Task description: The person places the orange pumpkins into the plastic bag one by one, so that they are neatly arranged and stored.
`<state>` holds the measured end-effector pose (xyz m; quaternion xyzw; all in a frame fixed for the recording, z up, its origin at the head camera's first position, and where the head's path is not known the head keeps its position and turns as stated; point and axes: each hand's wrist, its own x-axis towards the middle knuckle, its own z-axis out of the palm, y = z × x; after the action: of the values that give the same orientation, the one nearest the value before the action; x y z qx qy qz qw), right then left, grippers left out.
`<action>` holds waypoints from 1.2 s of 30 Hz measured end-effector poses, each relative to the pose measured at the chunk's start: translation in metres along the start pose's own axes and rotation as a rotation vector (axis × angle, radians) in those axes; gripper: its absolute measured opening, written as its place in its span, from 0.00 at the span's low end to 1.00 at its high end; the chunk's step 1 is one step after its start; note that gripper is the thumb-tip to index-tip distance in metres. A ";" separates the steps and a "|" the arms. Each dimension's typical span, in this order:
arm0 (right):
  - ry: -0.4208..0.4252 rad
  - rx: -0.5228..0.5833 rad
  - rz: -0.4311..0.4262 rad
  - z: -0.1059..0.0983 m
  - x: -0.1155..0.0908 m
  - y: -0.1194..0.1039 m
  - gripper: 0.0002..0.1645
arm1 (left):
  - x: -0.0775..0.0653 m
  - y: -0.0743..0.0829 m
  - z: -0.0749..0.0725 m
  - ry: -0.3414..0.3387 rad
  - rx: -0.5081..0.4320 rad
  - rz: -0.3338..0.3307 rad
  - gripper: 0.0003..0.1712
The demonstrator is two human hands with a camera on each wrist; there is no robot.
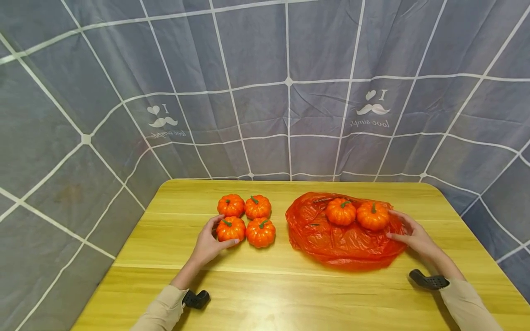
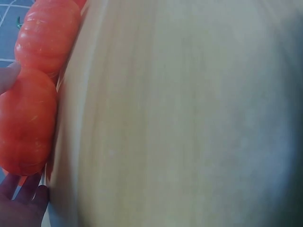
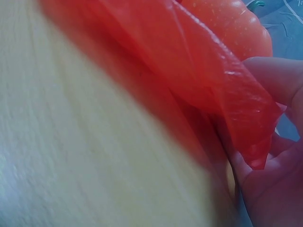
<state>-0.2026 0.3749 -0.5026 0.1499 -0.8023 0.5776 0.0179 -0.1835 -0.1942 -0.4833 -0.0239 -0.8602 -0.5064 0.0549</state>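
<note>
Four small orange toy pumpkins with green stems stand in a two-by-two cluster at the left of the table. My left hand (image 1: 209, 241) grips the front-left pumpkin (image 1: 231, 229), thumb at its front and fingers round its far left side. In the left wrist view that pumpkin (image 2: 26, 123) lies between thumb and fingers. At the right, two more pumpkins sit side by side on a crumpled red plastic bag (image 1: 331, 248). My right hand (image 1: 416, 235) holds the right one (image 1: 373, 216) from its right side. A fold of the bag (image 3: 246, 113) hangs by the palm in the right wrist view.
The wooden table (image 1: 269, 289) has its back edge against a grey curtain (image 1: 265, 110) with white grid lines. Close to the gripped ones stand the other pumpkins: front-right (image 1: 261, 232), back-left (image 1: 231, 205), back-right (image 1: 258, 208) and, on the bag, the left one (image 1: 341, 212).
</note>
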 end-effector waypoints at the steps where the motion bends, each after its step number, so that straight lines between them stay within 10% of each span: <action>1: 0.001 0.001 0.004 0.000 -0.001 0.000 0.40 | 0.000 0.000 0.001 0.003 0.008 0.000 0.49; 36: -0.034 0.134 -0.025 -0.003 0.003 -0.003 0.37 | -0.005 0.006 -0.005 0.012 0.032 -0.095 0.50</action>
<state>-0.2050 0.3761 -0.4982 0.1707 -0.7601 0.6270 0.0015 -0.1777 -0.1954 -0.4762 0.0207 -0.8680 -0.4948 0.0363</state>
